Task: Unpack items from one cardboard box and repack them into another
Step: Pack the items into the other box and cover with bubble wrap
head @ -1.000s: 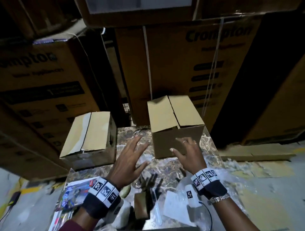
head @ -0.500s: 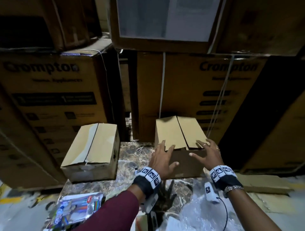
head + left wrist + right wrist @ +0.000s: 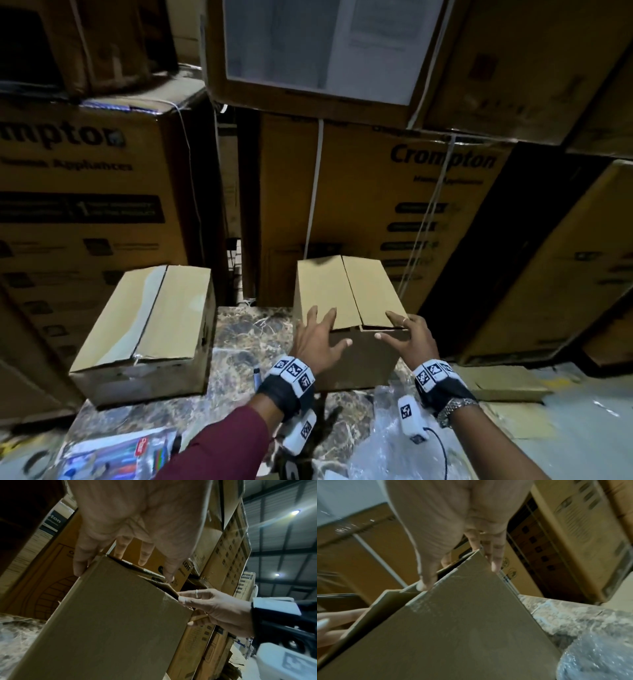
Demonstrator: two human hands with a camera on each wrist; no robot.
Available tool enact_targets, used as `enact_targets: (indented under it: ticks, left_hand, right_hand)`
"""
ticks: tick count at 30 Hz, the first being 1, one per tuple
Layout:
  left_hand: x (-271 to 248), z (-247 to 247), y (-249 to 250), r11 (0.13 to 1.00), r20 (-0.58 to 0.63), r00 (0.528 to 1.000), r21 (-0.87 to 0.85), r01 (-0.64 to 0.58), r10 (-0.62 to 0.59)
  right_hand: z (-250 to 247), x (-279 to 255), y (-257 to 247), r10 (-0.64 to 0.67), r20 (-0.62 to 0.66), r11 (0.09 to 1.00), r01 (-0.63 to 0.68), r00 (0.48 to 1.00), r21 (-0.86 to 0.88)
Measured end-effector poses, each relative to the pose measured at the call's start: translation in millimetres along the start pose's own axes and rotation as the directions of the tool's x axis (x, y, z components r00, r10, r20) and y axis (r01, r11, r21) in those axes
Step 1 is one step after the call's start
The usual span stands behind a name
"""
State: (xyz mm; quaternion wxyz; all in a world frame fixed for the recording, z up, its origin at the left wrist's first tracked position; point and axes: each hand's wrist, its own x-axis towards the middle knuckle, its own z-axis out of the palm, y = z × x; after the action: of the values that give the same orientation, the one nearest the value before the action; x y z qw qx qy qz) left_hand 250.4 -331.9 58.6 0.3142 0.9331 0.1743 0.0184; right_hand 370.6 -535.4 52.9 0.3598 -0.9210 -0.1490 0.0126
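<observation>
Resting on the marble desk (image 3: 246, 339), the right-hand box (image 3: 346, 294) is our landmark: it sits at the far end of the desk with its two top flaps folded shut and a narrow gap showing along the near edge. We have our left hand (image 3: 317, 337) on its near left corner, fingers spread and straight across the left flap, thumb lying against the front face; in the left wrist view the same fingertips (image 3: 143, 561) hang over the top edge, curled round nothing, so this grip is open. Our right hand (image 3: 409, 334) is at the near right corner, fingers straight over the right flap and thumb reaching toward the gap under it; the right wrist view shows the thumb at the flap's edge and the fingers (image 3: 494, 562) past the corner, but not a clear pinch, so we call this grip open too. To the left of that box, well apart across bare marble, stands a second box (image 3: 147, 329), flaps closed. Nearer to us than the landmark box lie crumpled clear plastic (image 3: 387, 442) and, off to the left, a colourful packet (image 3: 113, 455). Behind it rise stacked large cartons (image 3: 442, 192)
</observation>
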Motion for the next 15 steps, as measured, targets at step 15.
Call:
enact_targets:
  ticks: [15]
  left_hand:
    - [-59,15,0,0.98,-0.176,0.981,0.168,0.11,-0.08]
  right_hand:
    - [0,-59,-3,-0.058,0.05,0.965,0.068,0.997,-0.254]
